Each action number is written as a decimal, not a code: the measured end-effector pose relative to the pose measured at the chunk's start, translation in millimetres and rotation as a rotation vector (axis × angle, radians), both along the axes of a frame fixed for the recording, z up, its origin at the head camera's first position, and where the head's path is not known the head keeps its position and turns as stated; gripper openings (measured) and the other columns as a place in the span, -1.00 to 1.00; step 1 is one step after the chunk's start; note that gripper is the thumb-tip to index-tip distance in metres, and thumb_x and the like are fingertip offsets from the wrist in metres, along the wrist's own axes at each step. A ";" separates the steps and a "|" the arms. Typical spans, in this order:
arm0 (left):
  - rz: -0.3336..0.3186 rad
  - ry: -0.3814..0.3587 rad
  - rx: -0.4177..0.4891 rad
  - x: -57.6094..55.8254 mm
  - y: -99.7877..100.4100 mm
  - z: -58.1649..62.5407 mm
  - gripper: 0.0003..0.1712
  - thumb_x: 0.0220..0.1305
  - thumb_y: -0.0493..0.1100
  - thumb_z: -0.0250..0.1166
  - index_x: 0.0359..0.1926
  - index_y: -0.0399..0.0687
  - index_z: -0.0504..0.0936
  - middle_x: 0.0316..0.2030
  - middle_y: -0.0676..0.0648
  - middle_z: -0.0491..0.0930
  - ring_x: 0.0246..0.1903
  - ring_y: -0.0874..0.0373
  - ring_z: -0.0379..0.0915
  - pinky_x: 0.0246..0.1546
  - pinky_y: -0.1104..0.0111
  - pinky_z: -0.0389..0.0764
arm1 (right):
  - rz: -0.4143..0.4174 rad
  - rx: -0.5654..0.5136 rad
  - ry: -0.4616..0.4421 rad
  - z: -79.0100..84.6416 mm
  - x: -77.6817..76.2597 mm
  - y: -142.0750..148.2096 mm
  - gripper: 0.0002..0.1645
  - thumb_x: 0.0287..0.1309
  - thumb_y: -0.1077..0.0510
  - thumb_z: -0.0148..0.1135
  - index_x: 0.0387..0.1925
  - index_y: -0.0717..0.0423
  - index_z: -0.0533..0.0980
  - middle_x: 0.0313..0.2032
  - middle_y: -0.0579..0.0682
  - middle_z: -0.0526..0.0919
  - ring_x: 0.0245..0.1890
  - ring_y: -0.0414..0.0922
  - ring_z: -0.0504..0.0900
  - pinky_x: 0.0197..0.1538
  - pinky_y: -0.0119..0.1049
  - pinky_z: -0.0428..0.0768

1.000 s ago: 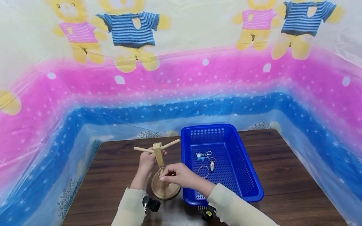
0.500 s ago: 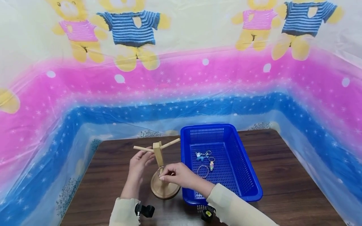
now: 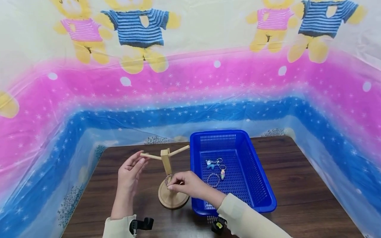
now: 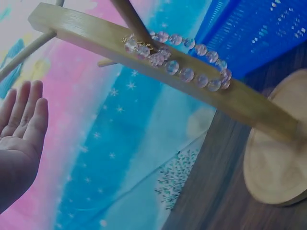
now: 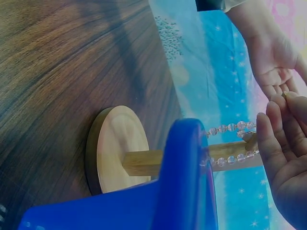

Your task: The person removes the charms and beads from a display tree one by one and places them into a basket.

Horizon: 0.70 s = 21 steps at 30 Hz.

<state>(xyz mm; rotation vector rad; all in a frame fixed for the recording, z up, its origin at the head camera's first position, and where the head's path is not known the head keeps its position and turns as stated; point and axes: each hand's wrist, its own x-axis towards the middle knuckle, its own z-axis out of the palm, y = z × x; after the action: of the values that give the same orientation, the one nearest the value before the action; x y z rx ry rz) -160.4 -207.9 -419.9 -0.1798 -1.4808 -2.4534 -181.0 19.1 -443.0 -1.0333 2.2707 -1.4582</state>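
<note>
A wooden stand [image 3: 165,162] with several pegs rises from a round base [image 3: 173,198]. From a lower peg [image 4: 130,21] hangs a bracelet [image 4: 187,74] of clear pinkish beads, lying against the post. My right hand [image 3: 190,185] pinches that peg between thumb and forefinger; a bit of its tip shows between the fingertips in the right wrist view. My left hand [image 3: 131,172] is at the end of the upper left peg [image 3: 151,156], fingers extended and holding nothing. In the left wrist view its straight fingers [image 4: 29,112] are apart from the post.
Right of the stand, a blue basket [image 3: 263,185] holds a blue-and-white figure keychain [image 3: 212,164], a pastel keychain [image 3: 222,174] and another beaded bracelet [image 3: 213,180]. Its left rim is close to the stand's base. A printed cloth [image 3: 190,82] surrounds the brown table [image 3: 306,185].
My left hand has moved left, away from the post, out to the tip of the upper left peg, its fingers straightening. The right hand stays in place with its pinch.
</note>
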 end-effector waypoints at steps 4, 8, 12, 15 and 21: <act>0.032 0.010 -0.044 -2.7 0.4 6.1 -0.62 0.43 -0.47 0.15 -0.11 0.06 0.76 -0.21 0.09 0.82 -0.19 0.33 0.76 -0.02 0.52 0.76 | 0.001 0.002 -0.005 0.8 0.2 -0.9 -0.84 0.34 0.21 0.32 -0.25 0.27 0.70 -0.30 0.21 0.79 -0.41 -0.53 0.49 -0.26 -0.52 0.66; 0.073 -0.005 -0.037 -6.0 3.0 9.5 -0.64 0.40 -0.48 0.19 -0.23 0.04 0.78 -0.30 0.09 0.82 -0.25 0.35 0.75 -0.12 0.53 0.78 | -0.002 0.005 -0.012 2.3 1.0 -1.3 -0.84 0.34 0.21 0.32 -0.25 0.27 0.70 -0.29 0.22 0.79 -0.41 -0.52 0.50 -0.26 -0.52 0.65; 0.107 -0.053 -0.019 -8.4 6.6 10.4 -0.64 0.39 -0.48 0.20 -0.34 0.02 0.78 -0.38 0.09 0.81 -0.34 0.34 0.75 -0.18 0.52 0.79 | -0.008 0.007 -0.017 3.5 1.7 -1.5 -0.84 0.34 0.22 0.32 -0.25 0.27 0.70 -0.29 0.22 0.79 -0.41 -0.52 0.49 -0.26 -0.53 0.64; 0.118 -0.070 0.000 -10.1 10.1 9.1 -0.62 0.41 -0.48 0.17 -0.37 0.02 0.77 -0.41 0.09 0.81 -0.37 0.33 0.75 -0.20 0.52 0.79 | -0.017 0.008 -0.039 3.0 1.7 -1.9 -0.84 0.34 0.21 0.32 -0.24 0.27 0.70 -0.28 0.22 0.79 -0.42 -0.51 0.50 -0.27 -0.56 0.62; 0.123 -0.044 0.040 -11.9 14.5 6.3 -0.64 0.40 -0.48 0.18 -0.37 -0.01 0.77 -0.42 0.06 0.81 -0.39 0.32 0.76 -0.22 0.51 0.80 | -0.029 0.015 -0.107 4.2 1.2 -2.6 -0.85 0.32 0.22 0.33 -0.23 0.26 0.71 -0.25 0.23 0.80 -0.40 -0.32 0.65 -0.31 -0.57 0.64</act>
<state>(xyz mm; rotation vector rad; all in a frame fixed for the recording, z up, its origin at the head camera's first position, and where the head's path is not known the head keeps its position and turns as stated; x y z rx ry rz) -172.3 -193.4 -413.6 -0.0264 -1.4147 -2.4012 -179.8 16.5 -438.7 -0.8997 2.2266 -1.4690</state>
